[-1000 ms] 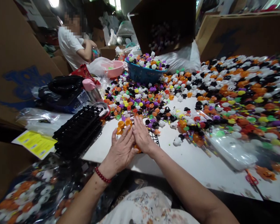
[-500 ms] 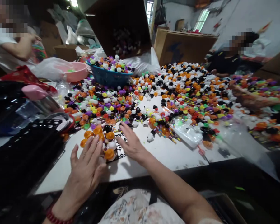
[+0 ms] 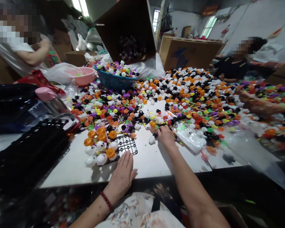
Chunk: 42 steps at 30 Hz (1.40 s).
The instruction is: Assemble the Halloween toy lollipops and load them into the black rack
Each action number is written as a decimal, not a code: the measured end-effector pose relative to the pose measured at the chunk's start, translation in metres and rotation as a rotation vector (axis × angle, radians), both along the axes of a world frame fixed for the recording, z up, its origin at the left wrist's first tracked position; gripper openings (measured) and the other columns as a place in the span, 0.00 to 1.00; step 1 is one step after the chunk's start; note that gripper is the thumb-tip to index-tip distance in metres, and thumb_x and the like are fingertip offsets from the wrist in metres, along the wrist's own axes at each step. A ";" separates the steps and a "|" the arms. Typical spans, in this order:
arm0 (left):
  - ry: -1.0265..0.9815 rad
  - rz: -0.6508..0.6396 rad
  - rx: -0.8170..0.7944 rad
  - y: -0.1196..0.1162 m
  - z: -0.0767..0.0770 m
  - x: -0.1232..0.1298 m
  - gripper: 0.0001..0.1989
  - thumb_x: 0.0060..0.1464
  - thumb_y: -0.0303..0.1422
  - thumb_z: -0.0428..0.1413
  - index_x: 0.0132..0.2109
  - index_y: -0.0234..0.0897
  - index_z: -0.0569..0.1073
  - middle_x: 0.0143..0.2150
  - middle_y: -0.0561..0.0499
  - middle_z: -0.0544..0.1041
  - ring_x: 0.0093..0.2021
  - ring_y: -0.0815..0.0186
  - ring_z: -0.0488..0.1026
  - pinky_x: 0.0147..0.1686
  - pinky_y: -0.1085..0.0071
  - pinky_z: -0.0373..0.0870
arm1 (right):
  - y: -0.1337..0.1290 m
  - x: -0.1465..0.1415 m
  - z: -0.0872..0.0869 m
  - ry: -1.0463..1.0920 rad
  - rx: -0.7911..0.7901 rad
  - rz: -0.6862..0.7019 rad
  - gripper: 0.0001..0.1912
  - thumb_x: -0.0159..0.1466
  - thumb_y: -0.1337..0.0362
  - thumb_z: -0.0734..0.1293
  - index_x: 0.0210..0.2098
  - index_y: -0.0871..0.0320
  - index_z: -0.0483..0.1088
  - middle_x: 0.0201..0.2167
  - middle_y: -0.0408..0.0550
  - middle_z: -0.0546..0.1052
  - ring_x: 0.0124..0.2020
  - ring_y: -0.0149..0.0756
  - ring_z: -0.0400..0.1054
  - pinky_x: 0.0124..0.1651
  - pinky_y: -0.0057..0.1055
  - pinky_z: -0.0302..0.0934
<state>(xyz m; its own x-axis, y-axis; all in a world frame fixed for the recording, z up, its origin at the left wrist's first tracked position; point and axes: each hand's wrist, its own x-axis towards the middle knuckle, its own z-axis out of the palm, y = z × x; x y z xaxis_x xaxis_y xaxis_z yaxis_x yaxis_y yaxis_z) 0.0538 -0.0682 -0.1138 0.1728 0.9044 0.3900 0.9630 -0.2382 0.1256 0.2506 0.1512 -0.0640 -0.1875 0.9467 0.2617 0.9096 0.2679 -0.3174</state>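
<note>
A black plastic grid tray [image 3: 130, 146] lies on the white tabletop with its right part bare. Orange pumpkin-shaped pieces [image 3: 102, 134] and white ghost-faced heads [image 3: 101, 159] stand clustered over its left part. My left hand [image 3: 123, 169] is open, fingers stretched flat together, with the fingertips at the tray's near edge. To the right of the tray, my right hand [image 3: 166, 136] reaches to the table with its fingers curled down. Beside its fingertips lies a white piece with a black top [image 3: 152, 139]; what the fingers pinch, if anything, is hidden.
A large heap of small colourful toy pieces [image 3: 194, 88] covers the table's back. A blue basin [image 3: 116, 83] of pieces, a pink basin [image 3: 84, 77] and cardboard boxes [image 3: 187, 52] stand behind. Stacked black trays [image 3: 30, 148] lie left. Clear plastic bags [image 3: 192, 137] lie right. Other people sit nearby.
My left hand has moved right, from over the clustered pieces to the tray's near edge. My right hand has left the tray and moved right, to beside the black-topped white piece. The view has shifted slightly.
</note>
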 end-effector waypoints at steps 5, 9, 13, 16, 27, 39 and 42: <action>0.038 0.113 -0.033 -0.006 -0.014 -0.005 0.30 0.64 0.40 0.48 0.68 0.28 0.55 0.69 0.34 0.59 0.70 0.50 0.53 0.62 0.53 0.66 | -0.029 -0.007 0.009 0.432 -0.146 0.154 0.13 0.66 0.58 0.61 0.35 0.58 0.73 0.31 0.47 0.75 0.34 0.38 0.68 0.39 0.32 0.58; 0.012 0.093 -0.100 -0.019 -0.010 -0.011 0.30 0.65 0.40 0.47 0.69 0.30 0.54 0.70 0.36 0.58 0.71 0.52 0.51 0.62 0.55 0.66 | -0.064 -0.026 0.013 0.663 -0.382 0.273 0.14 0.65 0.56 0.60 0.34 0.57 0.72 0.27 0.43 0.74 0.26 0.33 0.65 0.33 0.30 0.57; -0.034 0.056 -0.131 -0.036 -0.004 -0.016 0.29 0.65 0.37 0.48 0.68 0.30 0.55 0.69 0.38 0.59 0.71 0.54 0.51 0.64 0.55 0.64 | -0.096 -0.056 -0.004 0.889 -0.614 0.376 0.13 0.60 0.53 0.66 0.34 0.57 0.69 0.25 0.40 0.71 0.23 0.30 0.61 0.29 0.28 0.56; -0.069 0.070 -0.067 -0.048 -0.002 -0.018 0.26 0.64 0.33 0.49 0.67 0.30 0.58 0.68 0.37 0.61 0.70 0.55 0.55 0.64 0.55 0.64 | -0.115 -0.076 -0.024 1.047 -0.727 0.418 0.16 0.54 0.53 0.71 0.34 0.58 0.69 0.25 0.39 0.70 0.25 0.30 0.61 0.30 0.27 0.58; -0.110 0.172 0.149 -0.057 -0.014 -0.025 0.20 0.61 0.27 0.52 0.59 0.28 0.68 0.55 0.36 0.75 0.60 0.52 0.68 0.57 0.53 0.71 | -0.144 -0.113 -0.027 0.709 -0.579 0.614 0.05 0.61 0.63 0.64 0.31 0.57 0.68 0.28 0.41 0.73 0.30 0.33 0.65 0.33 0.26 0.58; -0.155 0.141 0.111 -0.056 -0.018 -0.028 0.23 0.61 0.26 0.50 0.63 0.30 0.64 0.58 0.38 0.73 0.61 0.53 0.67 0.59 0.54 0.70 | -0.131 -0.110 -0.013 0.512 -0.611 0.735 0.04 0.60 0.67 0.63 0.29 0.58 0.68 0.25 0.41 0.72 0.28 0.32 0.63 0.31 0.25 0.54; -0.161 0.143 0.064 -0.054 -0.017 -0.027 0.24 0.62 0.28 0.50 0.64 0.30 0.63 0.60 0.38 0.72 0.63 0.53 0.65 0.60 0.54 0.69 | -0.124 -0.108 -0.016 0.567 -0.689 0.716 0.04 0.59 0.66 0.64 0.28 0.58 0.67 0.25 0.40 0.71 0.28 0.32 0.64 0.31 0.24 0.54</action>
